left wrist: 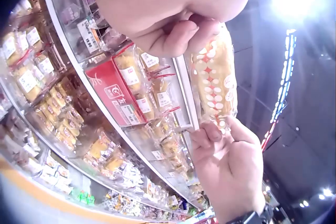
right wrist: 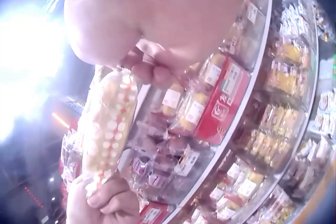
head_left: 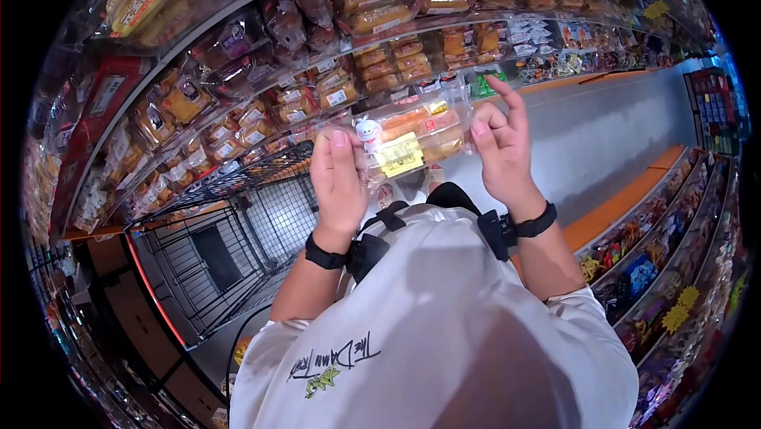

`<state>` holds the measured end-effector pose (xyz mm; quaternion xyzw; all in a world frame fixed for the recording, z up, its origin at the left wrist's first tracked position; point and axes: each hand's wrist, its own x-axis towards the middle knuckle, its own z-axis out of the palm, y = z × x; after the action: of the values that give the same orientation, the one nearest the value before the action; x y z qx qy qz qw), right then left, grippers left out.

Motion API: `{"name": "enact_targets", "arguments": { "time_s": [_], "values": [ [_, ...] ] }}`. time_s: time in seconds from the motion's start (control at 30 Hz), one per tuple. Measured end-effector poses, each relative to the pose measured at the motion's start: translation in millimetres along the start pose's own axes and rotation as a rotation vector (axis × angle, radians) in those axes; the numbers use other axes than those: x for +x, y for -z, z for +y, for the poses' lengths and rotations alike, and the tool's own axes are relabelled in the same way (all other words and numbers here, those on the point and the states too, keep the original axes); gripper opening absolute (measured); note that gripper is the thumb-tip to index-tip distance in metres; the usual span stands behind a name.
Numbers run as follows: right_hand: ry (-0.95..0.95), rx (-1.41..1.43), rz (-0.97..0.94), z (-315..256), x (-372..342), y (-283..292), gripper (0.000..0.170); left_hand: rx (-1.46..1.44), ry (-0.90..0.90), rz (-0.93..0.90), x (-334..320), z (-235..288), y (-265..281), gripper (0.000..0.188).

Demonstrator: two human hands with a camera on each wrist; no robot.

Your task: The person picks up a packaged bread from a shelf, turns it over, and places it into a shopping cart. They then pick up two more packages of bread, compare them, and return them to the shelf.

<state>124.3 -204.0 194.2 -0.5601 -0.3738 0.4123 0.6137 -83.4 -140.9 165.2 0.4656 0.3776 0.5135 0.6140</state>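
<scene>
A clear plastic packet of bread rolls (head_left: 432, 129) is held up in front of the chest. It carries a yellow label (head_left: 400, 156) and a white cartoon figure. My left hand (head_left: 337, 179) pinches one end between thumb and fingers. At the opposite end, my right hand (head_left: 507, 156) pinches the wrapper, one finger raised away from it. From the left wrist, the underside of the packet (left wrist: 215, 79) shows white and orange dots, with the right hand (left wrist: 228, 169) at its lower end. The right wrist view has the left hand (right wrist: 110, 200) gripping the far end.
Shelves of packaged bread (head_left: 372, 17) curve across the front, with a red price box (left wrist: 115, 95) on one ledge. A black wire shopping cart (head_left: 214, 247) stands at the left. More shelves of colourful packets (head_left: 634, 270) line the right, beyond the grey floor (head_left: 587, 128).
</scene>
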Motion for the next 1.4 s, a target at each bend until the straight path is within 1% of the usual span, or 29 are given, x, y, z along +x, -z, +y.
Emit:
{"name": "enact_targets", "arguments": {
  "time_s": [0.07, 0.1, 0.2, 0.33, 0.4, 0.43, 0.47, 0.53, 0.57, 0.67, 0.7, 0.8, 0.83, 0.93, 1.03, 1.1, 1.17, 1.23, 1.33, 1.4],
  "values": [
    [0.0, -0.004, 0.001, -11, -2, 8, 0.035, -0.056, 0.029, -0.068, 4, 3, 11, 0.027],
    [-0.001, -0.007, -0.003, -22, -5, 11, 0.035, -0.021, -0.002, -0.057, 6, 8, 9, 0.026],
    [-0.004, -0.012, -0.018, -35, -10, 22, 0.034, 0.044, -0.009, -0.078, 7, 7, 5, 0.025],
    [0.012, -0.012, -0.046, -30, -7, 35, 0.033, 0.028, 0.068, -0.098, 13, 8, -13, 0.024],
    [0.028, -0.009, -0.074, -29, -4, 38, 0.033, -0.002, 0.108, -0.091, 15, -5, -19, 0.025],
    [0.038, -0.005, -0.088, -30, -1, 38, 0.033, 0.049, 0.218, -0.142, 15, -12, -13, 0.024],
    [0.049, -0.001, -0.099, -32, 2, 39, 0.033, 0.086, 0.202, -0.131, 13, -20, -19, 0.025],
    [0.065, 0.007, -0.116, -35, 12, 41, 0.032, -0.028, 0.338, -0.16, 7, -24, -26, 0.029],
    [0.071, 0.011, -0.12, -36, 17, 44, 0.032, -0.004, 0.377, -0.138, 3, -25, -34, 0.039],
    [0.05, 0.022, -0.131, -47, 30, 49, 0.031, -0.265, 0.41, -0.098, -3, -38, -55, 0.049],
    [0.04, 0.024, -0.14, -46, 30, 53, 0.031, -0.242, 0.379, -0.124, -2, -41, -61, 0.056],
    [0.023, 0.035, -0.185, -39, 37, 66, 0.031, -0.21, 0.328, 0.006, -7, -38, -88, 0.058],
    [0.02, 0.041, -0.201, -35, 39, 71, 0.031, -0.311, 0.342, 0.012, -8, -38, -93, 0.058],
    [0.015, 0.061, -0.24, -27, 44, 92, 0.03, -0.406, 0.231, 0.079, -11, -43, -115, 0.056],
    [0.023, 0.077, -0.272, -23, 52, 113, 0.03, -0.364, 0.14, 0.145, -5, -54, -126, 0.055],
    [0.032, 0.082, -0.291, -21, 59, 127, 0.029, -0.235, 0.207, 0.137, -8, -50, -135, 0.055],
    [0.038, 0.085, -0.305, -16, 67, 141, 0.029, -0.163, 0.22, 0.126, -11, -47, -150, 0.056],
    [0.036, 0.089, -0.317, -8, 80, 155, 0.029, -0.143, 0.183, 0.115, -15, -49, -165, 0.059],
    [-0.018, 0.07, -0.288, -6, 87, 172, 0.028, -0.14, 0.047, 0.028, -13, -39, -188, 0.062],
    [-0.01, 0.051, -0.279, -8, 86, 176, 0.027, -0.086, 0.038, 0.001, -13, -37, -192, 0.061]
  ]
}}
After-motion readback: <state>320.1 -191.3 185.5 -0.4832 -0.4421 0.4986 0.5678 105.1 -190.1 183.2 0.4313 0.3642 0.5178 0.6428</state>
